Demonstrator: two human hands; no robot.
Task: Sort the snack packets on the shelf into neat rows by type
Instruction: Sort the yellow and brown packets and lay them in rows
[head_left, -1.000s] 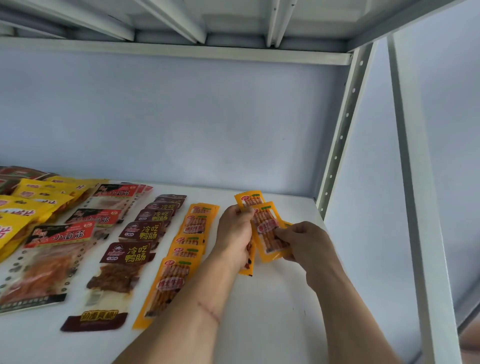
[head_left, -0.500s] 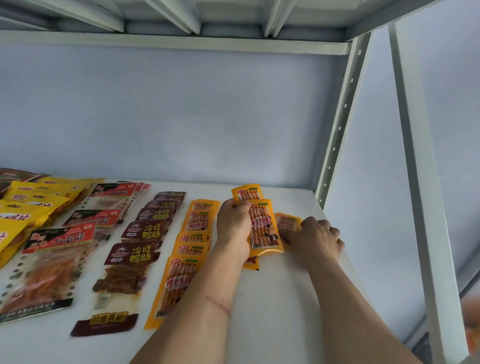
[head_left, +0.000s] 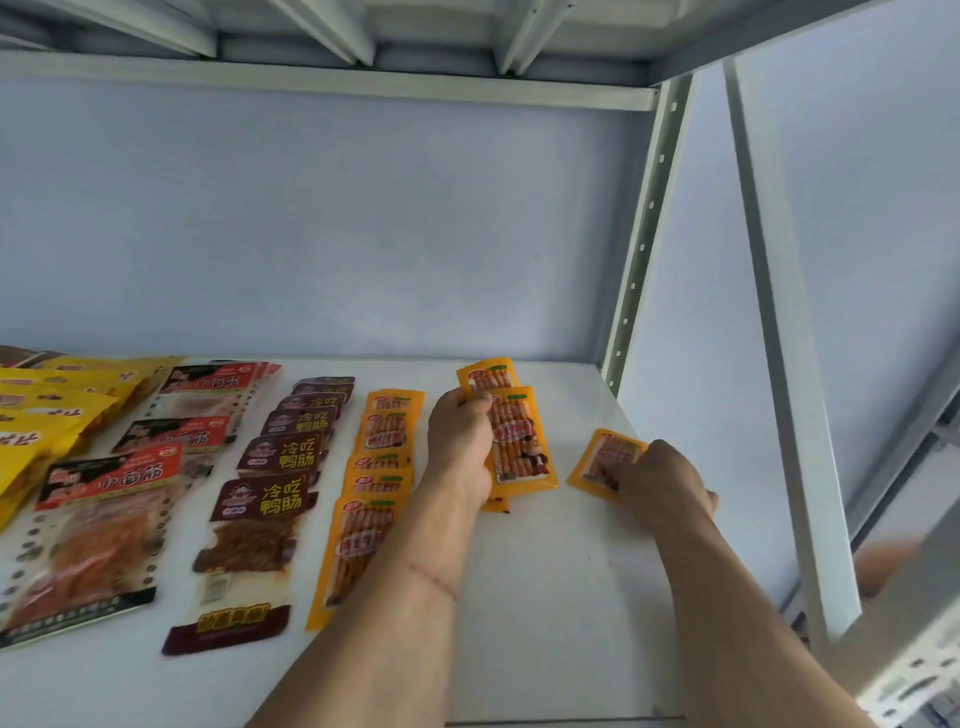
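Orange stick-snack rows on the white shelf (head_left: 545, 597): left hand (head_left: 460, 441) clasps overlapped orange packets (head_left: 519, 441) at 12 o'clock; right hand (head_left: 660, 480) at 3 o'clock pinches a stray packet (head_left: 602, 460), best slid flat and squared into line.

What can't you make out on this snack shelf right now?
- Head view: lower packets in the left hand stack, covered by the top packet and the hand.
- Near corner of the loose orange packet, under the right hand.
- Yellow bags, cut off by the left edge.
- Small print: blurred.
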